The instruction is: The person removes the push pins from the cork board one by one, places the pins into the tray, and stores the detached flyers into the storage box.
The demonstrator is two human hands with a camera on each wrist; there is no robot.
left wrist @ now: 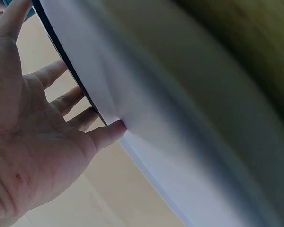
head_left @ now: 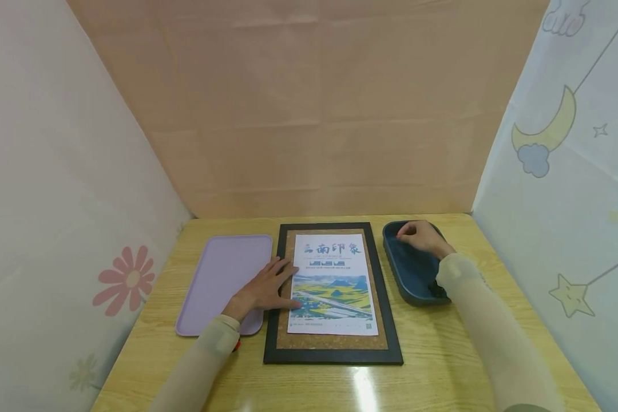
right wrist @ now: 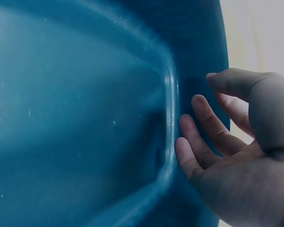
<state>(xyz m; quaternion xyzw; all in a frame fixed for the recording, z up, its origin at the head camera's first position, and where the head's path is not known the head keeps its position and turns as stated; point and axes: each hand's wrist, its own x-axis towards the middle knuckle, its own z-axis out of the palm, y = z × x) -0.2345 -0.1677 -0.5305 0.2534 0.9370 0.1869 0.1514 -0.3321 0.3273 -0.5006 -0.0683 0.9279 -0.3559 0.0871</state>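
Printed paper poster (head_left: 332, 284), headed with large Chinese characters, lies centred on black-framed cork board (head_left: 333, 347); left hand (head_left: 265, 290) presses its left edge with flat, spread fingers. Right hand (head_left: 420, 237), fingers loosely curled and gripping nothing, rests in dark blue plastic tray (head_left: 411, 274) just right of the frame. Lilac flat tray (head_left: 221, 276) adjoins the frame's left edge.

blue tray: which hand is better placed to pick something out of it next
Right. The right hand already reaches into the far end of the blue tray, fingers loosely curled, while the left hand lies flat on the poster, across the cork board.
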